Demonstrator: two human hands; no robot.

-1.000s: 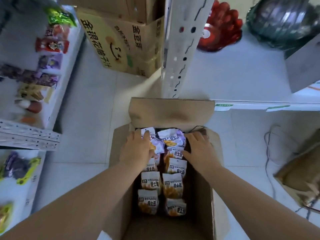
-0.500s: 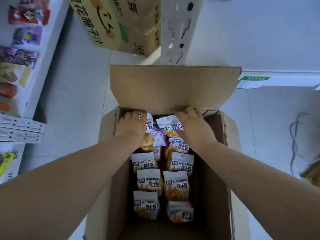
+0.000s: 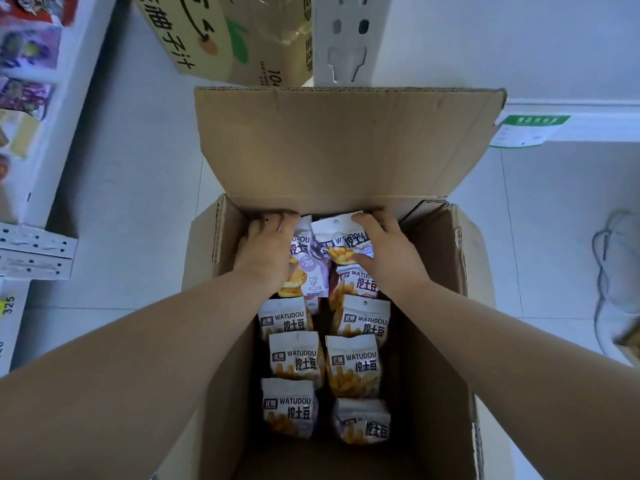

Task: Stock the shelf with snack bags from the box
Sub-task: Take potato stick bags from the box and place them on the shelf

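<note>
An open cardboard box [image 3: 440, 306] stands on the floor below me, its far flap [image 3: 346, 147] raised. Several white WATUDOU snack bags [image 3: 294, 355] lie in two rows inside. Both hands reach into the far end. My left hand [image 3: 266, 251] curls round the top of a tilted purple-and-white bag [image 3: 311, 268]. My right hand [image 3: 384, 247] grips another bag [image 3: 341, 244], thumb on its front and fingers over its upper edge. The fingertips of both hands are partly hidden at the flap's base.
A white shelf [image 3: 69, 116] with colourful snack packs runs along the left. A yellow printed carton [image 3: 214, 36] and a white perforated shelf post [image 3: 346, 36] stand beyond the box. A green price label [image 3: 526, 129] sits on a shelf edge at right; a cable [image 3: 609, 289] lies on the floor.
The camera has tipped down and come closer to the box. Both hands slid to the far end and closed on the two top bags.
</note>
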